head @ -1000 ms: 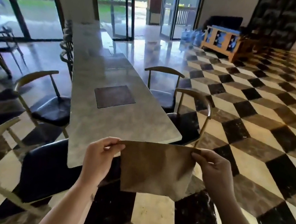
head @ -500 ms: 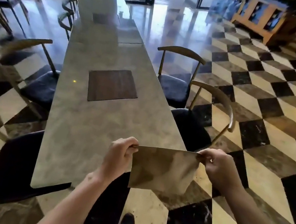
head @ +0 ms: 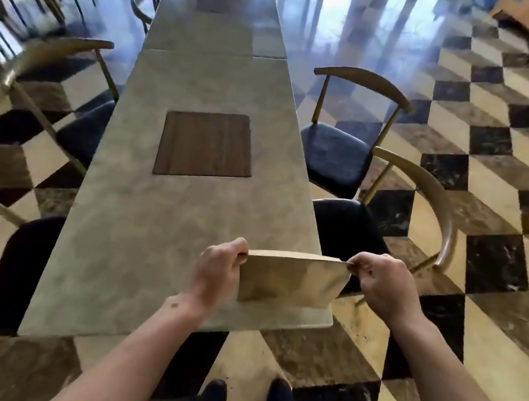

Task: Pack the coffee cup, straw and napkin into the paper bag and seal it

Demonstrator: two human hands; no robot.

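Holding the paper bag (head: pixel 292 281) by its two top corners, you have it hanging flat at lower centre of the frame, over the near right corner of the table (head: pixel 151 251). Its lower edge sits at or just above the tabletop; you cannot tell whether it touches. Whether the mouth is open is hard to make out, and nothing shows inside. Your left hand (head: pixel 215 270) is closed in a pinch on the left corner, your right hand (head: pixel 381 284) pinched on the right. A dark wooden square (head: pixel 206 144) lies further up the table. Chairs (head: pixel 340 150) stand on both sides on a checkered floor (head: pixel 495 219).
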